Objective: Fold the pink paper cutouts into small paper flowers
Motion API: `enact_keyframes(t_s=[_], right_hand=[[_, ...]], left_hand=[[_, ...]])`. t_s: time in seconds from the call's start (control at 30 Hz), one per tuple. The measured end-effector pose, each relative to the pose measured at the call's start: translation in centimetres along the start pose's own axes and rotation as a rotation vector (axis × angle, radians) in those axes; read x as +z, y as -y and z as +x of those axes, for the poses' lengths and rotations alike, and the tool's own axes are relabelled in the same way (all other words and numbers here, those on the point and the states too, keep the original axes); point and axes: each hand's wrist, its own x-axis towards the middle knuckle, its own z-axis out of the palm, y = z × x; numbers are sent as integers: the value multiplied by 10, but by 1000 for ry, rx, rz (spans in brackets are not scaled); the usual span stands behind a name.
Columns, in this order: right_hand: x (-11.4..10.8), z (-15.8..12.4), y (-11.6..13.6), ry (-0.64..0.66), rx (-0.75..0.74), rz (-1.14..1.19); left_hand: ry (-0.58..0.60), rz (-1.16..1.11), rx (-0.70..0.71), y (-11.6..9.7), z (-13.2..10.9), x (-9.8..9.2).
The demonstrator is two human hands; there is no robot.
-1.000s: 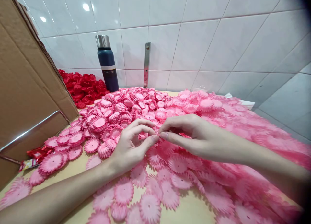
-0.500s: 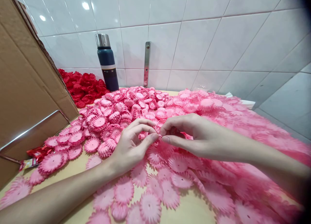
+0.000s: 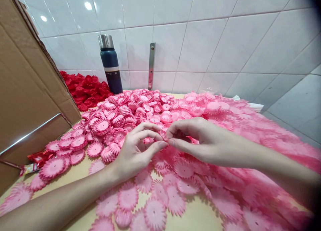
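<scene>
Pink scalloped fabric discs [image 3: 155, 213] with small centre holes are spread and heaped over the yellowish table. Above the middle of the heap, my left hand [image 3: 139, 149] and my right hand [image 3: 198, 139] meet at the fingertips. Thumb and fingers are pinched together on each hand. A bit of pink shows between the fingertips, too small to make out. Flat, paler discs [image 3: 225, 202] lie under and beyond my right hand; thicker, curled ones [image 3: 102, 125] are piled behind my left hand.
A dark blue bottle [image 3: 112, 70] with a steel cap stands at the back, beside a red heap [image 3: 86, 89]. Cardboard [image 3: 32, 67] with a metal rod [image 3: 32, 134] rises at the left. Small red wrappers [image 3: 40, 158] lie near it. A tiled wall [image 3: 208, 47] closes the back.
My left thumb and fingers have shifted slightly right, closer against my right fingertips. My right hand has hardly moved.
</scene>
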Motion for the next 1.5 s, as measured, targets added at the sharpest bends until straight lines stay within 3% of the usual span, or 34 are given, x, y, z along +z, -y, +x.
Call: enact_keyframes(t_s=[0.57, 0.97, 1.1, 1.3, 1.5], right_hand=[[1, 1, 0, -14, 23, -80], [-9, 1, -12, -246, 43, -486], [-8, 2, -5, -275, 76, -431], [-7, 1, 0, -181, 102, -224], [-4, 0, -5, -187, -15, -182]], left_hand=[[2, 77, -3, -2, 0, -1], [-174, 83, 49, -3, -1, 3], [-189, 83, 60, -4, -1, 3], [-188, 67, 59, -3, -1, 2], [-134, 84, 111, -2, -3, 2]])
